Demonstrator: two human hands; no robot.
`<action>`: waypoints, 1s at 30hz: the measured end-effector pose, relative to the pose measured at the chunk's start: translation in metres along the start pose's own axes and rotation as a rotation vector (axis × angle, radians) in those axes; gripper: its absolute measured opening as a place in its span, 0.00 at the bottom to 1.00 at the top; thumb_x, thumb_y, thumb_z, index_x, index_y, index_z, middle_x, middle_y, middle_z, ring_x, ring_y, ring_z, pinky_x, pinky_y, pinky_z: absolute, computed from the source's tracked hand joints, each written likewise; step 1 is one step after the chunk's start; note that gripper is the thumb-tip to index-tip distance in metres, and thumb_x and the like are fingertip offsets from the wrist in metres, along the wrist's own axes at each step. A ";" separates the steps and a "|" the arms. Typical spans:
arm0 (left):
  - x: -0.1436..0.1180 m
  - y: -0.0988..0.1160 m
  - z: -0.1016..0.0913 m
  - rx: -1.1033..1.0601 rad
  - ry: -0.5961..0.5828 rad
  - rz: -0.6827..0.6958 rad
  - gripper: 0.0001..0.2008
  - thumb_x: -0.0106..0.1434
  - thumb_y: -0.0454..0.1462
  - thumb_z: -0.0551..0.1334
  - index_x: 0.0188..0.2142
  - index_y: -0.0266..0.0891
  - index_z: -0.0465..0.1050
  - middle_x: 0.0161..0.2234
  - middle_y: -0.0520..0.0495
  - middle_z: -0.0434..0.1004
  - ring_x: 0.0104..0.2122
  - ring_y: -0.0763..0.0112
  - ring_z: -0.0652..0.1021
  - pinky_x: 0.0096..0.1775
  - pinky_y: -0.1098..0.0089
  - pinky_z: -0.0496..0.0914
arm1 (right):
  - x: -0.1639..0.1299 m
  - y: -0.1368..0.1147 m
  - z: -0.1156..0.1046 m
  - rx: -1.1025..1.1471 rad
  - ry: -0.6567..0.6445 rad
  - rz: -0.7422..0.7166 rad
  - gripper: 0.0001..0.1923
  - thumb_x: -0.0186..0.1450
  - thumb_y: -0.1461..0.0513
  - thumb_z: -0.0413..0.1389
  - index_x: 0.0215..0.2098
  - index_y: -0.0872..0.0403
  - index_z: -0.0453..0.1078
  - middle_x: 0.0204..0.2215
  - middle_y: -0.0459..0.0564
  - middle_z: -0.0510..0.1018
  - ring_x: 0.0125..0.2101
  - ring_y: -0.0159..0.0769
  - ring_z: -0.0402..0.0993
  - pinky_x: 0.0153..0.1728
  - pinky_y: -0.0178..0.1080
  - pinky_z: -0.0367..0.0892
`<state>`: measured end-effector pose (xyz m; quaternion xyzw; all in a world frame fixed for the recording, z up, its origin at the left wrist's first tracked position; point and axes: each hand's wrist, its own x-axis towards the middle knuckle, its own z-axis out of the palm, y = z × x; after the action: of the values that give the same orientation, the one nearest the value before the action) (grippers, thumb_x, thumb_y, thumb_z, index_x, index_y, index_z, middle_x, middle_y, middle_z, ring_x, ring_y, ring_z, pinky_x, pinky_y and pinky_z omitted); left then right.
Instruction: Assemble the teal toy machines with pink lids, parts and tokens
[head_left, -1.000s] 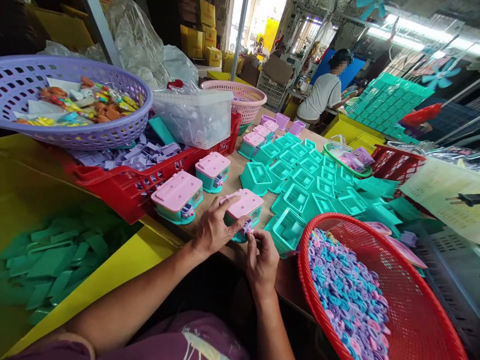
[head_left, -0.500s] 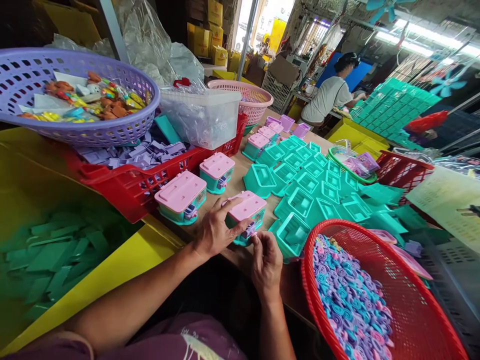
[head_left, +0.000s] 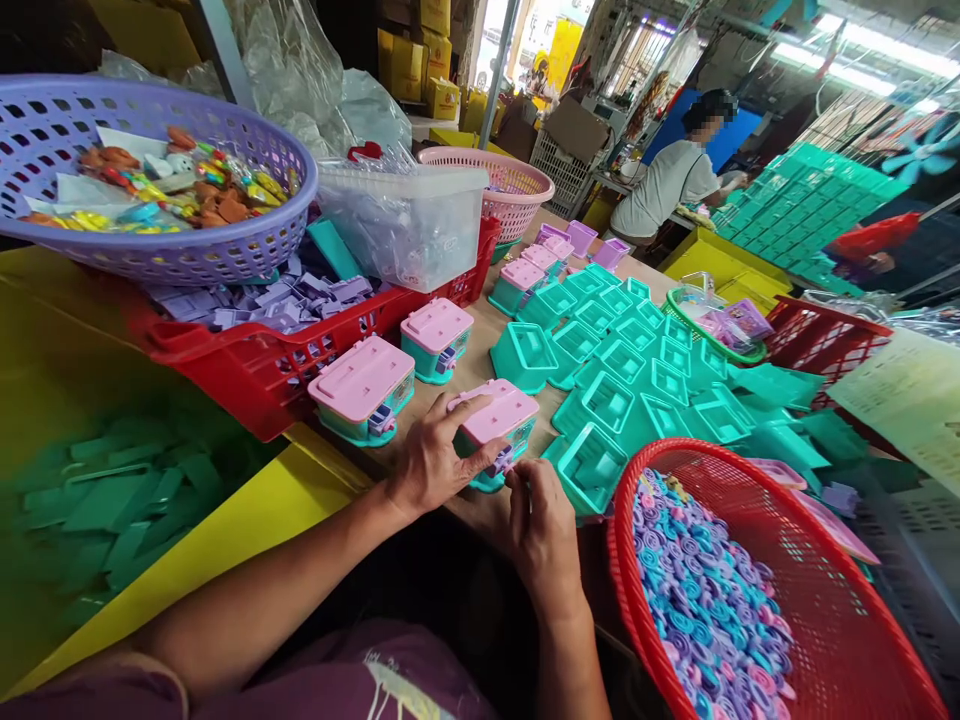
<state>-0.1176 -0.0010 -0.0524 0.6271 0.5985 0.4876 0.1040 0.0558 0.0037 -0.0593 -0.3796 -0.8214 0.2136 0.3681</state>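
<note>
Left hand (head_left: 431, 460) grips the near corner of a pink-lidded teal toy box (head_left: 487, 412), its fingers lying over the lid and its thumb reaching across the front beside a purple latch (head_left: 501, 458). Right hand (head_left: 546, 525) has thumb and forefinger pinched on a small pink piece (head_left: 510, 467) at the front of that latch; its other fingers are curled in, and whether the piece is fully seated cannot be told. The toy box stands upright at the near edge of the brown worktable (head_left: 469, 375), directly in front of the person.

Just left of it stand two similar boxes, a larger one (head_left: 362, 385) nearer and a smaller one (head_left: 436, 335) behind, both lidded in pink. To the right, open teal tubs (head_left: 591, 468) spread in close rows. A red round basket (head_left: 637, 460) beside the right forearm holds a heap of purple, blue and pink swirl pieces (head_left: 705, 590). On the left, a red crate (head_left: 247, 375) contains lavender plastic parts (head_left: 277, 302), with a purple basket (head_left: 251, 240) of wrapped figurines (head_left: 225, 190) resting above. Farther back, a co-worker (head_left: 664, 195) sits near stacked teal goods (head_left: 814, 205).
</note>
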 end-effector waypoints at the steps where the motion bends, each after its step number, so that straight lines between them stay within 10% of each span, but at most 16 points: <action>1: 0.000 0.000 0.000 -0.001 -0.002 0.006 0.25 0.63 0.45 0.64 0.58 0.43 0.67 0.54 0.41 0.72 0.54 0.59 0.74 0.56 0.61 0.70 | 0.000 -0.001 -0.002 -0.005 -0.030 0.009 0.07 0.71 0.67 0.46 0.37 0.52 0.62 0.30 0.46 0.65 0.29 0.31 0.62 0.31 0.35 0.60; 30: 0.002 -0.008 -0.001 -0.038 0.003 -0.006 0.21 0.66 0.44 0.61 0.57 0.45 0.66 0.54 0.43 0.71 0.55 0.61 0.72 0.57 0.60 0.69 | 0.008 0.003 0.017 0.097 0.017 -0.018 0.06 0.71 0.66 0.47 0.38 0.53 0.64 0.30 0.45 0.68 0.30 0.30 0.65 0.33 0.33 0.62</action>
<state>-0.1235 0.0019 -0.0566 0.6227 0.5911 0.4994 0.1163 0.0406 0.0101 -0.0682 -0.3558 -0.8102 0.2467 0.3952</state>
